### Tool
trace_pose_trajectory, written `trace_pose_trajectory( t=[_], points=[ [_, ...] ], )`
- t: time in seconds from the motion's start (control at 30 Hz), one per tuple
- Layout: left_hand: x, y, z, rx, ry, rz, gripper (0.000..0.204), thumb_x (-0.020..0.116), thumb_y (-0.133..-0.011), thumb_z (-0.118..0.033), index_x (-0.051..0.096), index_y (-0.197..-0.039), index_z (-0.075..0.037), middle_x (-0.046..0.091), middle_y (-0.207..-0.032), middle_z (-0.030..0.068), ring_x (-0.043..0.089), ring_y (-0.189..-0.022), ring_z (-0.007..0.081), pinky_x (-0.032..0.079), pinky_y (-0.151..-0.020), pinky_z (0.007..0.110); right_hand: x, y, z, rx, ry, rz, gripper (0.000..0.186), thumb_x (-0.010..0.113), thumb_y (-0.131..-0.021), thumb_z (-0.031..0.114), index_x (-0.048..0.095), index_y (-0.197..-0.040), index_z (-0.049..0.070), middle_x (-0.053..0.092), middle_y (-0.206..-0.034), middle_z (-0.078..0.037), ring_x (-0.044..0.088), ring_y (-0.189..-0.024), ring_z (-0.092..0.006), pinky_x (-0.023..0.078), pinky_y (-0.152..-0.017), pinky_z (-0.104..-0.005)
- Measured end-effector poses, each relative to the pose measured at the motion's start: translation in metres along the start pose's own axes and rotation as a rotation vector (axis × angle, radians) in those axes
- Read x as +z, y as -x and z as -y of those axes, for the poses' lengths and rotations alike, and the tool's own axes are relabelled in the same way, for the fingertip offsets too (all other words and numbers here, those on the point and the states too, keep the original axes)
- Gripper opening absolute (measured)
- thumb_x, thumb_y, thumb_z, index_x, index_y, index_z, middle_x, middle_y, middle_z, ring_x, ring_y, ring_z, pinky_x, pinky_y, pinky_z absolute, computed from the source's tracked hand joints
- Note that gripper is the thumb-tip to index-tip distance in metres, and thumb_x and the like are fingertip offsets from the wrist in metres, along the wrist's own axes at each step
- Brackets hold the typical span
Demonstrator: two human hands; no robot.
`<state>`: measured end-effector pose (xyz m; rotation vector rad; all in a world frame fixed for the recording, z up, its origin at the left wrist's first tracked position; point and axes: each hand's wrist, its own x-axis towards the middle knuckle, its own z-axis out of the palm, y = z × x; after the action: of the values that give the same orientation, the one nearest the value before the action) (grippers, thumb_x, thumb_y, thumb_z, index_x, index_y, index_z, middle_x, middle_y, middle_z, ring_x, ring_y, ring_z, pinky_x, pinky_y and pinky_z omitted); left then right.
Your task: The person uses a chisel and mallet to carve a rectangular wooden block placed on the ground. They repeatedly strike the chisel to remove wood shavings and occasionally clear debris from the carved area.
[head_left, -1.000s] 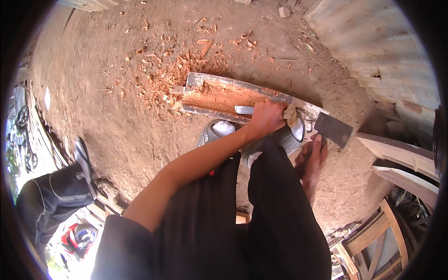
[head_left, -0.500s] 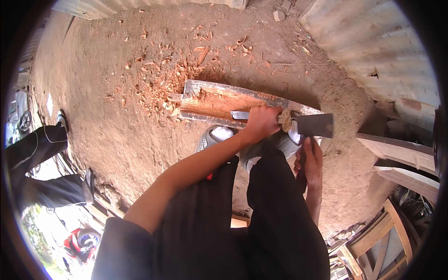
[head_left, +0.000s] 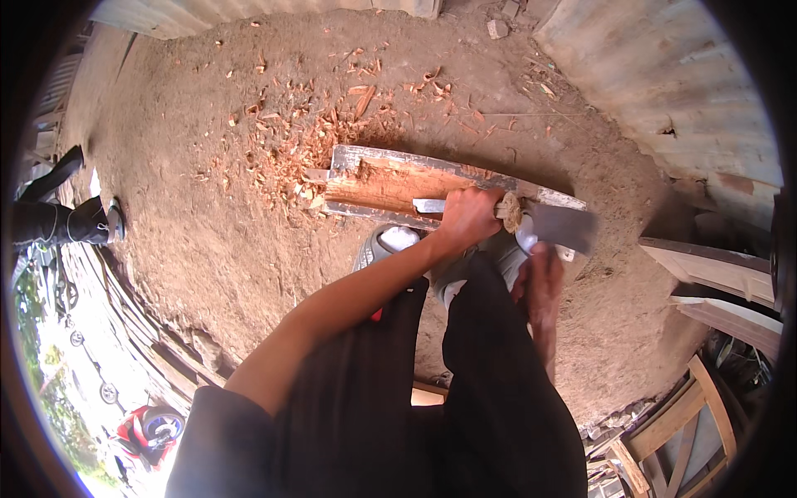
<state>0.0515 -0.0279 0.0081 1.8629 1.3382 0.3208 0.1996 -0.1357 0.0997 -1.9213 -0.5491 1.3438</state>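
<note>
In front of my feet lies a hollowed wooden block (head_left: 415,160) with pale weathered edges and an orange-brown trough. My left hand (head_left: 471,216) is closed around a chisel (head_left: 428,205); its flat metal blade points left into the trough, and its frayed butt sticks out on the right. Beside that butt is the broad, dark rectangular head of a hatchet (head_left: 563,227), close to it or touching. My right hand (head_left: 543,278), smeared by motion, grips the hatchet below its head, and the handle is mostly hidden.
Wood chips (head_left: 290,158) litter the dirt floor beyond the block. My shoe (head_left: 397,239) stands against its near side. Corrugated sheeting (head_left: 664,91) rises at right, above wooden boards (head_left: 714,266). A wooden frame (head_left: 677,427) leans lower right. Another person's leg (head_left: 62,222) shows at left.
The hatchet head and my right hand have shifted slightly and are blurred now. My left hand and the chisel stay on the block. The other person's legs have moved farther up at left.
</note>
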Motion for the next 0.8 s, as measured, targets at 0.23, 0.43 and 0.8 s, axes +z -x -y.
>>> trace_pose_trajectory(
  t=[0.23,0.43,0.8],
  points=[
    [0.003,0.003,0.006,-0.019,0.023,-0.019,0.027,0.072,-0.075,-0.018,0.072,-0.1,-0.01,0.073,-0.082,0.0226,0.073,-0.082,0.042,0.056,-0.073,0.053,-0.028,-0.001,0.041,0.058,-0.017,0.001,0.041,0.05,-0.11,0.048,0.055,-0.115,0.008,0.048,-0.069,0.0,0.046,-0.046,-0.0104,0.04,-0.04,-0.0278],
    [0.002,0.0,0.002,-0.031,-0.016,0.045,0.024,0.073,-0.076,-0.019,0.072,-0.099,-0.011,0.074,-0.086,0.0216,0.073,-0.084,0.0413,0.056,-0.074,0.053,-0.039,0.004,0.051,-0.071,-0.223,-0.185,0.046,0.048,-0.11,0.051,0.055,-0.116,0.007,0.049,-0.072,-0.001,0.047,-0.048,-0.0102,0.04,-0.041,-0.028],
    [0.006,0.003,0.008,-0.012,-0.042,-0.009,0.028,0.075,-0.075,-0.018,0.071,-0.101,-0.01,0.074,-0.085,0.02,0.074,-0.087,0.0396,0.055,-0.076,0.053,-0.037,-0.002,0.047,0.079,-0.075,-0.024,0.041,0.049,-0.11,0.049,0.054,-0.114,0.009,0.047,-0.068,-0.001,0.045,-0.045,-0.0096,0.039,-0.04,-0.0279]
  ],
)
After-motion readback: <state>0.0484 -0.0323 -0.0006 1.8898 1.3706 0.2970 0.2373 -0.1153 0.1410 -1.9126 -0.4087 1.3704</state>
